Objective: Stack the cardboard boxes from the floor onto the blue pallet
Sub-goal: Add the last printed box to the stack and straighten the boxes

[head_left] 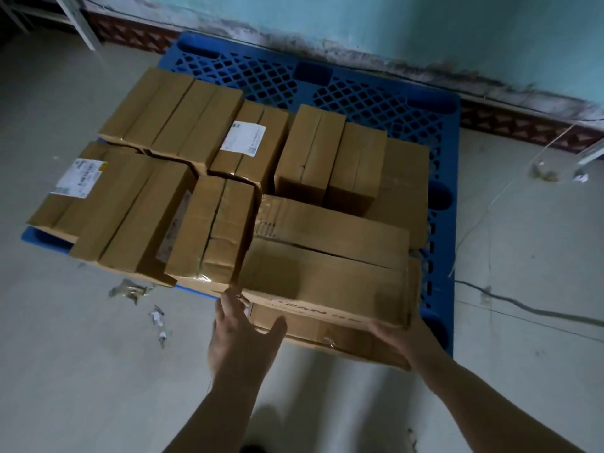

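While both arms reach forward from the bottom of the view, the person's hands sit at the two near corners of a long cardboard box (330, 276) that lies on the near right part of the blue pallet (376, 93). The left hand (243, 335) is spread wide, fingers up against the box's near left corner and thumb stretched along its front face. The right hand (400, 335) cups the near right corner from below and the side, its fingers mostly hidden under the cardboard. The long box rests on top of another flat box (356, 343) whose front edge shows beneath it.

The pallet lies on the pale floor (81, 371) against a turquoise wall (425, 27). Other cardboard boxes (183, 178) cover most of its left and middle, packed side by side in rows; two of them carry white shipping labels (243, 138). The pallet's far right grid stays bare. Scraps of tape and paper (130, 291) lie on the floor left of the hands, and thin cables (523, 308) run along the floor to the right.
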### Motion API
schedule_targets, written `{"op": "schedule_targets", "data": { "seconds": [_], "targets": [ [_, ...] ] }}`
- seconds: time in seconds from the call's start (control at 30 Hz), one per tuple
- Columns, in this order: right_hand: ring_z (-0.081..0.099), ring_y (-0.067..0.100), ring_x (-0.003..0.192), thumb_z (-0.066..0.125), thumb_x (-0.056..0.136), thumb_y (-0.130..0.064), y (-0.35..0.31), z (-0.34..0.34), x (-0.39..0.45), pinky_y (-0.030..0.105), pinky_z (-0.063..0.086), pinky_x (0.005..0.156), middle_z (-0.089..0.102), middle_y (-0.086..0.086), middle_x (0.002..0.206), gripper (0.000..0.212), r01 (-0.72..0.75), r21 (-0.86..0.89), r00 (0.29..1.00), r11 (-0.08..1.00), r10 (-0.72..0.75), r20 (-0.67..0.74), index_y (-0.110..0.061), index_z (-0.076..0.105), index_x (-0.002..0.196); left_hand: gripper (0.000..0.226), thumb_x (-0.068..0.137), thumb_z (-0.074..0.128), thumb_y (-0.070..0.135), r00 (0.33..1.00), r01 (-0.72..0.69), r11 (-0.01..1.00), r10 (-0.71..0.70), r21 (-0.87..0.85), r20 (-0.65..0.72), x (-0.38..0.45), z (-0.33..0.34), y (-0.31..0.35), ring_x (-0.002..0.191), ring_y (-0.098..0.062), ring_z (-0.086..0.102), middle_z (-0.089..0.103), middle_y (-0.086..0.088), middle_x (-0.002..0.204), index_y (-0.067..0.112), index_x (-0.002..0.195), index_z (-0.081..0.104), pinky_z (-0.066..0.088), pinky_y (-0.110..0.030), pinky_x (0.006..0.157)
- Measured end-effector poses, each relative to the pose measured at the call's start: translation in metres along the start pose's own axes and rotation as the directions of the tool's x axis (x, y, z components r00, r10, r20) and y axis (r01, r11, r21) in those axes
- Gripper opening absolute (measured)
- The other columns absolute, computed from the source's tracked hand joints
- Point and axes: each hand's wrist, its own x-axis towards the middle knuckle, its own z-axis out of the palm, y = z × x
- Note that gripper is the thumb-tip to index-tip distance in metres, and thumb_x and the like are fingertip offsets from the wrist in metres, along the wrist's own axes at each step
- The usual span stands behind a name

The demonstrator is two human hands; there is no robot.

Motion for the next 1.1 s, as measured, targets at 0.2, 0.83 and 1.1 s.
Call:
{"op": "schedule_targets", "data": {
  "seconds": [0.2,0.83,1.1],
  "targets": [
    [0.044,0.009,0.111,0.071,0.072,-0.034,-0.035,-0.001,0.007,0.019,0.035,0.093,0.043,-0.013,0.118,0.079,0.158,-0.013,0.970,0.987,-0.158,-0.187,-0.027,0.027,0.138,0.065,0.071,0.065,0.052,0.938,-0.334,0.858,0.345,0.391,0.045,0.021,-0.026,0.025,0.123,-0.025,0.037,0.044,-0.001,0.132,0.024,0.125,0.042,0.036,-0.040,0.099],
    [-0.006,0.024,0.143,0.072,0.057,-0.066,-0.174,-0.004,0.006,0.055,0.010,0.113,-0.003,-0.004,0.157,0.118,0.135,-0.644,0.924,0.753,-0.330,-0.191,-0.038,-0.004,0.143,0.066,0.073,0.069,0.045,0.976,-0.195,0.956,0.167,0.221,0.138,0.107,-0.129,0.063,0.126,-0.032,0.040,0.042,-0.009,0.140,0.029,0.130,0.040,0.035,-0.052,0.104],
    [0.015,0.022,0.142,0.076,0.065,-0.054,-0.212,-0.037,0.049,0.050,0.023,0.113,0.014,0.002,0.156,0.111,0.086,-0.364,0.933,0.927,-0.203,-0.296,-0.028,0.006,0.148,0.077,0.071,0.069,0.047,0.927,-0.368,0.896,0.334,0.249,0.171,0.146,-0.124,0.126,0.132,-0.026,0.032,0.037,0.001,0.142,0.033,0.136,0.030,0.032,-0.047,0.106]
  ]
}}
